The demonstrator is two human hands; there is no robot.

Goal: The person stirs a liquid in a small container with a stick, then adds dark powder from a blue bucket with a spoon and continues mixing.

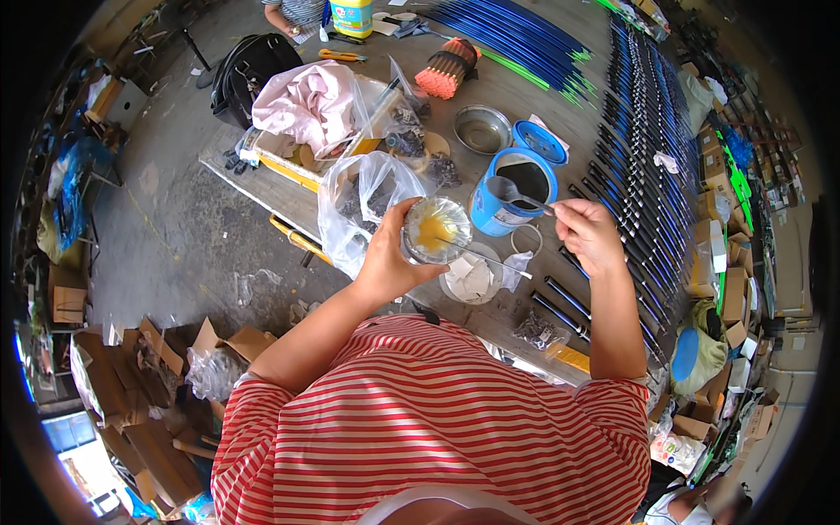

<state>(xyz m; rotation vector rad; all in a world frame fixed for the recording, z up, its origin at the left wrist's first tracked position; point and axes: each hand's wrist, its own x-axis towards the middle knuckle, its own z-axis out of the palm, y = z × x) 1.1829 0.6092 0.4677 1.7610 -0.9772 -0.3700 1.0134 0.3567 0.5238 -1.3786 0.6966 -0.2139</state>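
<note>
My left hand (389, 258) is wrapped round a small cup (423, 248) with a crinkled, shiny inside and yellow stuff in it. A thin stick (497, 262) leans out of the cup toward the right. My right hand (588, 234) pinches the handle of a metal spoon (505, 190), whose bowl is over the mouth of a blue tub (497, 219). Dark stuff shows inside the tub; whether the spoon touches it I cannot tell. The tub's blue lid (540, 142) lies behind it, beside a metal bowl (483, 131).
A white round piece with paper scraps (472, 278) lies below the cup. Plastic bags (346, 219) and a box with pink cloth (311, 109) stand at left. Rows of dark and blue rods (643, 175) cover the right side. Another person's arm (280, 19) shows at the far edge.
</note>
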